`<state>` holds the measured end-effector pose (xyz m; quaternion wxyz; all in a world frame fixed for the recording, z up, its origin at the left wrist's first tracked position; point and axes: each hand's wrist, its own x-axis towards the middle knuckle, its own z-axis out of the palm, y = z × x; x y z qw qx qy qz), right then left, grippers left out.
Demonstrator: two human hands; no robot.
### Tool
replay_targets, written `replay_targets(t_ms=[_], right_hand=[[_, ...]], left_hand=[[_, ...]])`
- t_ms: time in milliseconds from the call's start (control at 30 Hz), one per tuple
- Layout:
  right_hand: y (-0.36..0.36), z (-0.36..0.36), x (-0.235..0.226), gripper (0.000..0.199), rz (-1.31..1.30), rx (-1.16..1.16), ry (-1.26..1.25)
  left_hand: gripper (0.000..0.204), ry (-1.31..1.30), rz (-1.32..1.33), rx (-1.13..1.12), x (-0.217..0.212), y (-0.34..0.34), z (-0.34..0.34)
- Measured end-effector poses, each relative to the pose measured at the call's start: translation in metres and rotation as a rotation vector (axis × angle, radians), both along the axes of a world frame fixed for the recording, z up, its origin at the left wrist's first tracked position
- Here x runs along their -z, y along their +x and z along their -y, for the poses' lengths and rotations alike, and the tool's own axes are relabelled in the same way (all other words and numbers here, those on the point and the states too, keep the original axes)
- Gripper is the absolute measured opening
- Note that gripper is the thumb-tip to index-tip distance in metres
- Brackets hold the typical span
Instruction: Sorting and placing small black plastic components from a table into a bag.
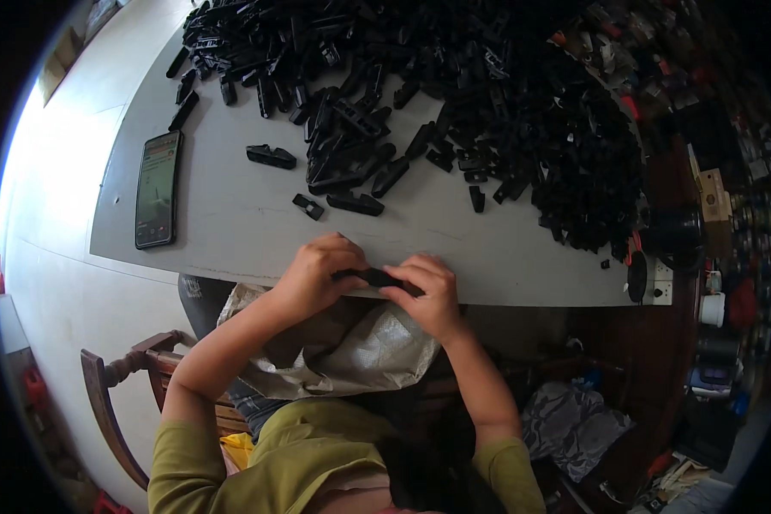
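Note:
Just over the near edge of the grey table (231, 231), both of my hands grip one black elongated plastic part (375, 277). Its left end sits between the closed fingers of my left hand (327, 267). My right hand (424, 289) pinches the other end, and the fingers cover much of the part. Beyond my hands lie a small black piece (307, 206) and a longer black plastic part (355, 202). Another long part (271, 157) rests farther left.
A large heap of black plastic parts (343, 120) spreads across the far table, with smaller black pieces (587, 171) piled at right. A phone (157, 193) lies at left. A pale woven sack (360, 355) covers my lap. A wooden chair (103, 377) stands lower left.

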<state>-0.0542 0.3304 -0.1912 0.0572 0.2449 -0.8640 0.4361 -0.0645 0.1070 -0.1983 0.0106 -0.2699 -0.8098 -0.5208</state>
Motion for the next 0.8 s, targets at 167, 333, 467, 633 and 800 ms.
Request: replay_targets(t_ms=[167, 333, 467, 633, 800], right_hand=[[-0.002, 0.013, 0.005, 0.029, 0.006, -0.029, -0.041], [-0.015, 0.046, -0.003, 0.027, 0.0, -0.033, -0.103], [-0.041, 0.111, -0.007, 0.029, -0.25, 0.094, 0.127], [-0.033, 0.116, 0.003, 0.015, -0.319, 0.135, 0.349], [-0.017, 0.09, -0.002, 0.018, -0.217, 0.101, 0.144]], left_hand=[[0.027, -0.038, 0.011, -0.015, 0.0, 0.004, 0.008], [0.027, -0.036, -0.06, 0.127, -0.01, 0.029, 0.022], [0.017, -0.055, -0.119, 0.041, -0.024, 0.036, 0.044], [0.01, -0.045, -0.131, -0.406, -0.025, 0.008, 0.056], [0.012, -0.001, -0.153, -0.404, -0.028, -0.023, 0.032]])
